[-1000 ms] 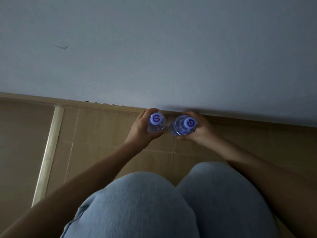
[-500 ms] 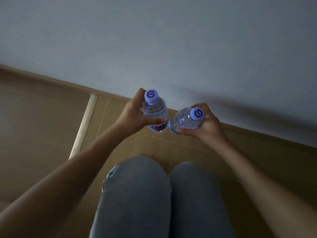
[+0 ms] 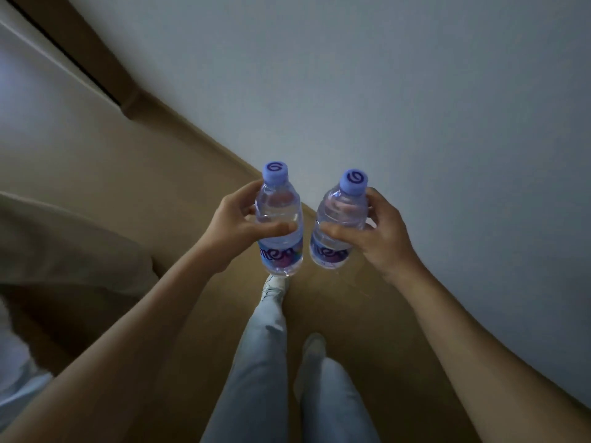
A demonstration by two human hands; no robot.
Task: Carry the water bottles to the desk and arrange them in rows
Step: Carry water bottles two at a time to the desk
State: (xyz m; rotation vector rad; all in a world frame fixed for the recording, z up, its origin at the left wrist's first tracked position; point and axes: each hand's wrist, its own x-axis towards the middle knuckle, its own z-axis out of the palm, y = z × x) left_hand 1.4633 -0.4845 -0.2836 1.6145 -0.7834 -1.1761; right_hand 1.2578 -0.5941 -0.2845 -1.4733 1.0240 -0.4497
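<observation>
**Two bottles in hand, on the way to the table**

The wall (image 3: pixel 415 91) fills the upper right of the view and the tan floor (image 3: pixel 160 193) runs beneath it; no table shows anywhere. One person stands here, two legs in light jeans (image 3: pixel 259 362) below the arms, one foot placed ahead of the other. From that stance and the load, this looks like the carrying step, with the arranging not yet begun.

Count: two water bottles, one per hand, each with a lilac cap, both held upright at about chest height and just apart from each other. The left hand (image 3: pixel 236 225) is wrapped around the middle of the left bottle (image 3: pixel 279 225), thumb across its front. The right hand (image 3: pixel 374 231) clasps the right bottle (image 3: pixel 339 225) the same way.

The next move probably calls for walking to the table, bottles kept upright, then setting them down side by side as part of a row.
</observation>
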